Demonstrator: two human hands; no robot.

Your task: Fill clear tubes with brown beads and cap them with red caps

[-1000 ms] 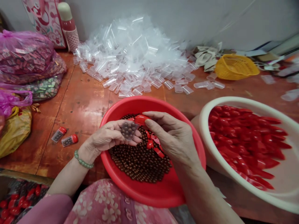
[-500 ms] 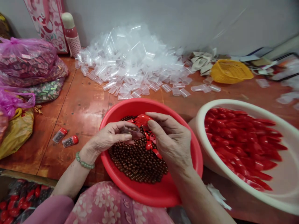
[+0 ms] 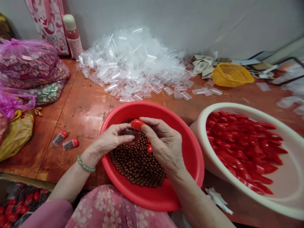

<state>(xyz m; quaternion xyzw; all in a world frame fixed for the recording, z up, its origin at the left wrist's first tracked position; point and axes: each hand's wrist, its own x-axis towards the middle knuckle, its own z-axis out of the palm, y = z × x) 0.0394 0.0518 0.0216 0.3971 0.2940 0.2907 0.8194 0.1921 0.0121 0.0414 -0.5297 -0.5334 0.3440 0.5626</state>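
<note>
Lying in the lower left corner of the frame, a jumbled batch of small clear containers with glossy red tops (image 3: 20, 205) looks finished, though their number cannot be told. To its upper right, on the reddish-brown wooden table (image 3: 87, 109), a red-capped clear plastic container of dark balls (image 3: 60, 138) and a matching red-capped container (image 3: 70, 144) just beside it also look complete. In the upper middle, a large heap of clear plastic sleeves (image 3: 133, 63) is uncapped and appears unfilled. Near the centre, the left hand (image 3: 108, 139), with a pale green bead bracelet (image 3: 86, 167) around its wrist, grips an open-mouthed clear plastic container (image 3: 131, 132) between thumb and fingers; how full it is cannot be told. A glossy red plastic cap (image 3: 136, 124) is at that container's mouth, pinched by the right hand (image 3: 163, 139), so this one seems part done; whether the cap is seated cannot be seen. Below both hands, a round red plastic basin (image 3: 199, 161) holds many loose, shiny brown balls (image 3: 140, 164). At the right, a white plastic basin (image 3: 202, 126) holds a mass of glossy red plastic pieces (image 3: 242, 148), apparently unused caps, suggesting much is left.
</note>
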